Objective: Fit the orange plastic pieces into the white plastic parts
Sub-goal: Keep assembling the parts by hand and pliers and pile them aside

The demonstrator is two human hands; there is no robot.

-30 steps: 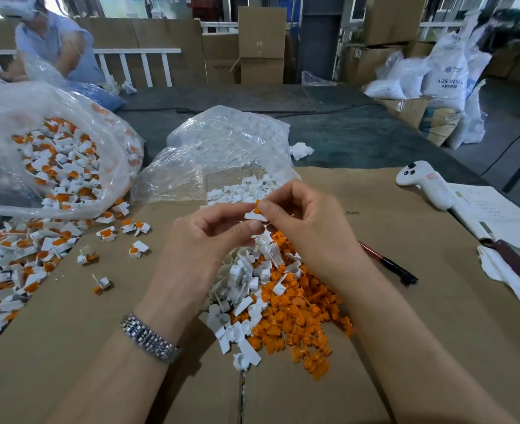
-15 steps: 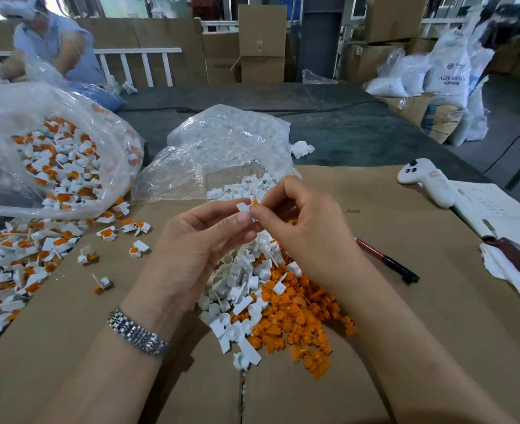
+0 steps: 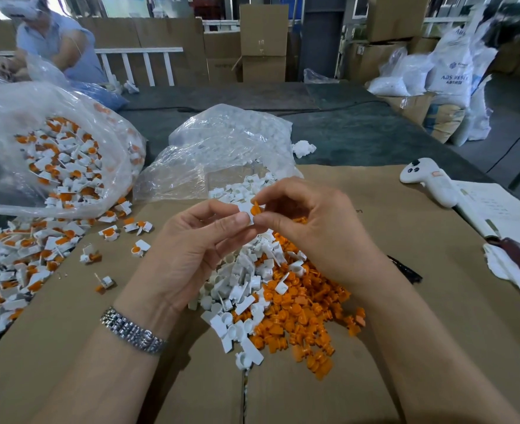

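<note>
At nine o'clock on the counter (image 3: 359, 133), a clear bag of finished pieces (image 3: 60, 166) spills white-and-orange assemblies onto the cardboard sheet (image 3: 405, 301). Toward the centre, the left hand (image 3: 191, 249) pinches a white plastic part (image 3: 246, 211) between thumb and curled fingers (image 3: 216, 209), holding it by its flat tab. Touching it at its three o'clock edge, an orange plastic piece (image 3: 255, 207) is clamped in the fingertips of the right hand (image 3: 317, 231), meeting the white part's socket. Both items look light, stiff and smooth, small enough to slip or twist, so a firm pinch on the tab and on the orange piece's sides seems wise, with the push kept straight. Below the hands, at six o'clock, lies the mixed heap of loose white parts (image 3: 237, 289) and orange pieces (image 3: 301, 319). At three o'clock rest a white controller (image 3: 427, 182) and papers (image 3: 497, 212).
</note>
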